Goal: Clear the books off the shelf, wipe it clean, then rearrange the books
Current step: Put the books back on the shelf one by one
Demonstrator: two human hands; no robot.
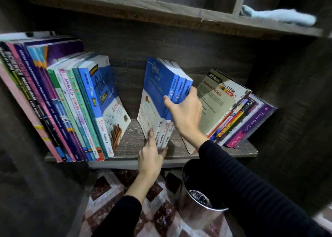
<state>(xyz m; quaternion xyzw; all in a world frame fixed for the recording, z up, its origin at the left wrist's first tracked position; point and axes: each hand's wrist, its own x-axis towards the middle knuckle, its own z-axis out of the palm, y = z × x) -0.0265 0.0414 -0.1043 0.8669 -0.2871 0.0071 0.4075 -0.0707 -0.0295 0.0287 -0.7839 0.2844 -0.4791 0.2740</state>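
Note:
Three blue-and-white Fokus books (158, 86) stand together in the middle of the dark wooden shelf (129, 143). My right hand (186, 111) grips their spines from the right, thumb across the front. My left hand (152, 154) pinches their bottom edge, index finger pointing up along the cover. A row of leaning books (59, 100) fills the shelf's left side, ending in another blue Fokus Kimia book (106, 100). On the right, a slanted pile (239, 118) leans with an Ekonomi Malaysia book (217, 100) on top.
A light blue cloth (280, 15) lies on the upper shelf at the right. Below the shelf stands a shiny metal bin (199, 197) on a patterned red-and-white floor mat (111, 200). Dust shows on the bare shelf board between the book groups.

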